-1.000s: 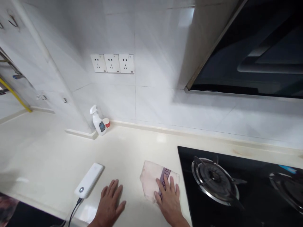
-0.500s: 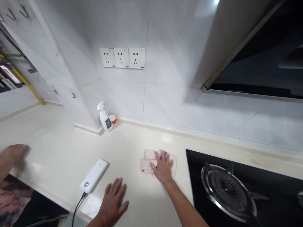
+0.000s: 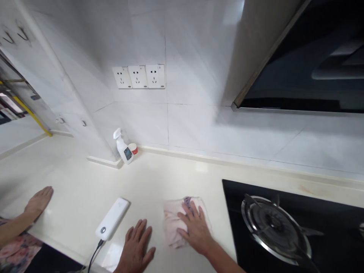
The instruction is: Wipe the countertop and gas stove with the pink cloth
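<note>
My right hand (image 3: 196,230) lies spread on a pale pink cloth (image 3: 172,222), pressing it flat against the cream countertop (image 3: 148,182). A dark patterned patch on the cloth shows just beyond the fingertips. To the left, my left hand (image 3: 135,244) rests palm down on the counter, fingers stretched out, with nothing in it. Between that hand and the counter's left part lies a white power bank (image 3: 113,218) with a black cable (image 3: 95,253) plugged into its near end.
A black gas hob (image 3: 273,227) is right of the cloth, under a dark range hood (image 3: 307,76). A white spray bottle (image 3: 124,148) and small red-and-white tub (image 3: 133,148) stand by the wall. Another person's hand (image 3: 40,201) rests on the counter at far left.
My right hand has drawn the cloth nearer to me, and the cloth looks more spread. My left hand stays put. The other person's hand has shifted right and down.
</note>
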`<state>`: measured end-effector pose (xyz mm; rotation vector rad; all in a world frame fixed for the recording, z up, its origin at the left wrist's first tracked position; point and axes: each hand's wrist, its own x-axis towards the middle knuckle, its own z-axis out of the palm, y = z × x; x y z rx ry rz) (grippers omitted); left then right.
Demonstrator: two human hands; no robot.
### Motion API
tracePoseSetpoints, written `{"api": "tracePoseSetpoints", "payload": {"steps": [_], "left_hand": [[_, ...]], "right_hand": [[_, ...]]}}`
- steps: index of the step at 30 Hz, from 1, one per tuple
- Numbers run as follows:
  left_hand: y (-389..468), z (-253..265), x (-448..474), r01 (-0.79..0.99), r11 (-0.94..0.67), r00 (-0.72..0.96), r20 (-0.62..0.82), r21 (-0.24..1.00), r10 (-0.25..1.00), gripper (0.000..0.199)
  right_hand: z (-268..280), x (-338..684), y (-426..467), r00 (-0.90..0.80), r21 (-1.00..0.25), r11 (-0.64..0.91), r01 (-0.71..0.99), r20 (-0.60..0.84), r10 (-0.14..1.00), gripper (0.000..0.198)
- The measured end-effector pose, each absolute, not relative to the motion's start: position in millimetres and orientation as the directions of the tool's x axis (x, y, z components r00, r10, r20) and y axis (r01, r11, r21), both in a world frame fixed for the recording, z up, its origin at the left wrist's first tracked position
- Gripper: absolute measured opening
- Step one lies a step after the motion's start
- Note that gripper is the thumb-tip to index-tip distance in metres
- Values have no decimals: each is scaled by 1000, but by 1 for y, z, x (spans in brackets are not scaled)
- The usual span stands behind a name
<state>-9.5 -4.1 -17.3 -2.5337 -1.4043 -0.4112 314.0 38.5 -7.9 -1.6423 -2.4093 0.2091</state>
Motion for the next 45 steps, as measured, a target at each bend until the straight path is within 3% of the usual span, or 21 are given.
{"api": "tracePoseSetpoints", "payload": {"steps": [6, 14, 21, 31, 39, 45], "left_hand": [[-5, -17, -9, 852, -523, 496, 340, -15, 799, 57], [-1, -16, -10, 852, -524, 498, 302, 8, 813, 56], [1, -18, -10, 852, -524, 495, 314, 8, 810, 54], [2, -27, -8, 843, -533, 472, 372, 75, 799, 49], [-4, -26, -60, 702, -709, 601, 477, 69, 641, 35], [-19, -35, -119, 718, -696, 551, 594, 20, 586, 33]], "right_hand": [[-1, 403, 90, -12, -109, 21, 994, 80, 997, 55], [10, 403, 135, 203, -115, -199, 973, 28, 979, 62], [8, 381, 99, 231, -149, -222, 964, 42, 972, 60], [-3, 324, -9, 329, -63, -324, 944, 104, 939, 60], [-24, 288, -87, 368, -21, -374, 927, 240, 898, 61], [-47, 273, -116, 381, -20, -399, 917, 345, 858, 62]]}}
